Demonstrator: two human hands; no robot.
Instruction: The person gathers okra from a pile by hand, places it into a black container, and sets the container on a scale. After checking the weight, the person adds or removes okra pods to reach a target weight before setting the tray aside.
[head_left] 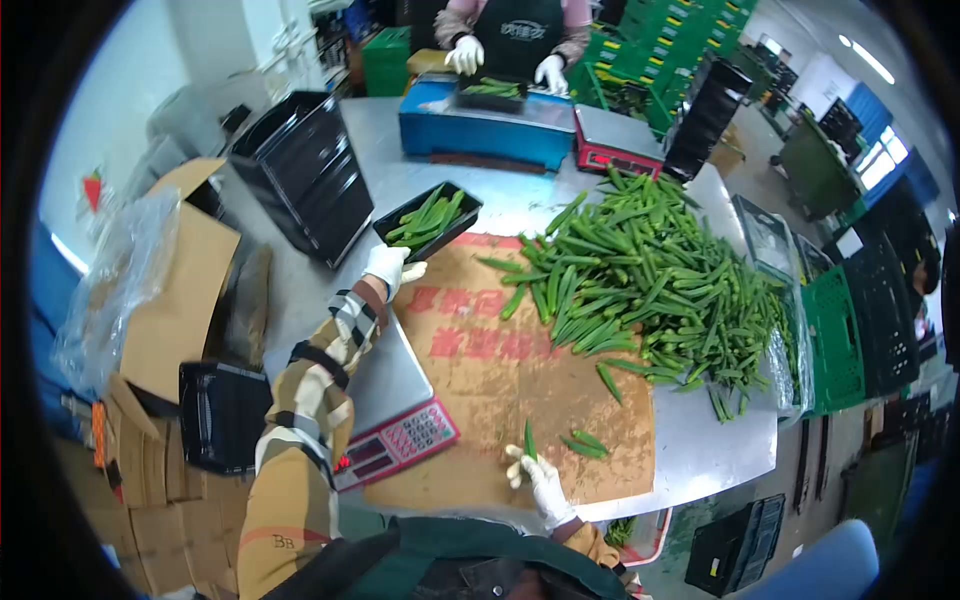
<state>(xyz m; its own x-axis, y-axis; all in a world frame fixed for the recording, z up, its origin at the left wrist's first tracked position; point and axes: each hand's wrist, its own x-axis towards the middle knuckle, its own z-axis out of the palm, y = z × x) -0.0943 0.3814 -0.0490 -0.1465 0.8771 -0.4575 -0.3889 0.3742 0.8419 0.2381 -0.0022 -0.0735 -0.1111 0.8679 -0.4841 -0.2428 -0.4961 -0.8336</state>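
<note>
My left hand, in a white glove, is at the near edge of a black plastic tray and grips it, though part of the fingers is hidden. Green okra pods lie lengthwise in this tray. Low in the view, my right hand, also gloved, pinches a single okra pod above the cardboard sheet. Two loose okra rest on the cardboard just right of that hand. A large heap of okra covers the right side of the table.
A digital scale stands beside my left forearm. Stacked black trays rise at the left, near an open cardboard box. Across the table, a co-worker's gloved hands are at another okra tray on a blue scale. Green crates stand right.
</note>
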